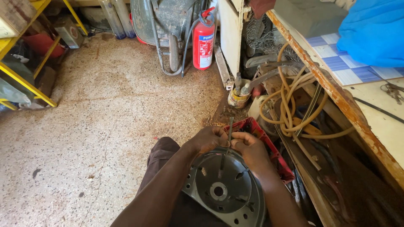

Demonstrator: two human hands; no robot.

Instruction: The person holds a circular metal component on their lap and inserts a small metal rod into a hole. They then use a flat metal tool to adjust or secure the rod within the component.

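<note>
A dark grey round plastic cover (225, 189) with a centre hole and several slots rests on my lap, its hollow side up. My left hand (207, 139) grips its far rim from the left. My right hand (251, 148) grips the same rim from the right. A thin dark rod (229, 130) stands upright between my two hands and reaches down into the cover. Both hands close around the rod and rim; which fingers pinch the rod I cannot tell.
A red plastic crate (269, 145) sits just beyond my hands. Yellow hoses (290, 109) coil under a workbench (341, 98) at right. A tin with tools (238, 97), a red fire extinguisher (203, 40), a wheelbarrow (166, 25) and a yellow rack (25, 84) stand around the speckled floor.
</note>
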